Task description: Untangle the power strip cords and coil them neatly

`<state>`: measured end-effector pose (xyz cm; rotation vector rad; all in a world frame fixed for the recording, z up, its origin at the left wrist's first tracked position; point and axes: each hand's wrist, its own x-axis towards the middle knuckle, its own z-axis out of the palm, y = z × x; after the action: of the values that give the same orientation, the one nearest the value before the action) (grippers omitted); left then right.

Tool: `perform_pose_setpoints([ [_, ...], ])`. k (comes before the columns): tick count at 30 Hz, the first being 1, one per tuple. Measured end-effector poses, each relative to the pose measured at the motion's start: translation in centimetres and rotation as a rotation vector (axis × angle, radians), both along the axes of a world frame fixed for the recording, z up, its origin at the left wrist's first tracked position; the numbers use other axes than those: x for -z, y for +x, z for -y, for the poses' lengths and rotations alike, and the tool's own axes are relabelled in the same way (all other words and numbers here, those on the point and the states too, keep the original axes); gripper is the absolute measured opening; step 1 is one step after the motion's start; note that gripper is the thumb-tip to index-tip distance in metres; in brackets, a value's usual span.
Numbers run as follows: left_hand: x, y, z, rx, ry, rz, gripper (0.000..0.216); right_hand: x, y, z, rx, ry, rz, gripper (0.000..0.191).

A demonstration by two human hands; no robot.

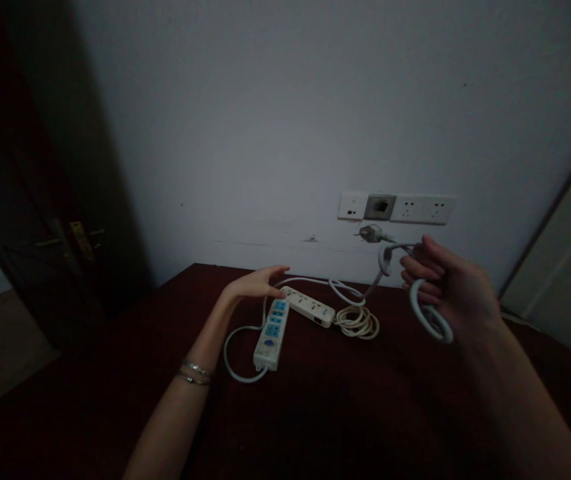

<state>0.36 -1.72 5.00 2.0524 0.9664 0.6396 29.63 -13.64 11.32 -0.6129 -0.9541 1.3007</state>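
My right hand (448, 280) is raised at the right, its fingers wrapped around a looped grey-white power cord (430, 319). From that grip the cord's plug (370, 233) sticks out to the left, prongs toward the left, in front of the wall. My left hand (255, 283) has its fingers stretched out over the far end of a power strip with blue sockets (275, 327). Whether the thumb touches this strip I cannot tell. Just behind and to the right lies a second, cream power strip (310, 307), its own cord (358, 323) coiled beside it.
Both strips lie on a dark red table (325, 400) against a pale wall (245, 133). Wall sockets (422, 209) and a grey-framed wall plate (380, 207) sit above the table. A dark door with a brass handle (80, 240) stands at the left, a light door panel (565, 267) at the right.
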Motion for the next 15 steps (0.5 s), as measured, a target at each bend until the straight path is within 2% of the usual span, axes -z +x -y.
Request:
perform_pose_setpoints([
  [2,0.1,2.1,0.8,0.022,0.169,-0.021,0.077,0.2,-1.1,0.3,-0.038,0.005,0.038,0.043],
  [7,2.2,6.9,2.0,0.191,0.277,0.042,0.066,0.5,-2.8,1.1,-0.117,0.029,0.07,0.048],
  [9,3.4,8.2,2.0,0.252,0.219,0.09,0.046,0.6,-2.9,1.1,-0.128,0.03,0.066,0.05],
  [12,4.9,9.5,2.2,0.316,0.047,0.179,0.02,0.7,-2.4,0.4,-0.123,0.008,0.06,0.051],
  [15,5.8,10.4,2.7,0.357,-0.211,0.313,0.022,1.0,-1.3,-0.8,-0.044,-0.027,0.079,0.048],
])
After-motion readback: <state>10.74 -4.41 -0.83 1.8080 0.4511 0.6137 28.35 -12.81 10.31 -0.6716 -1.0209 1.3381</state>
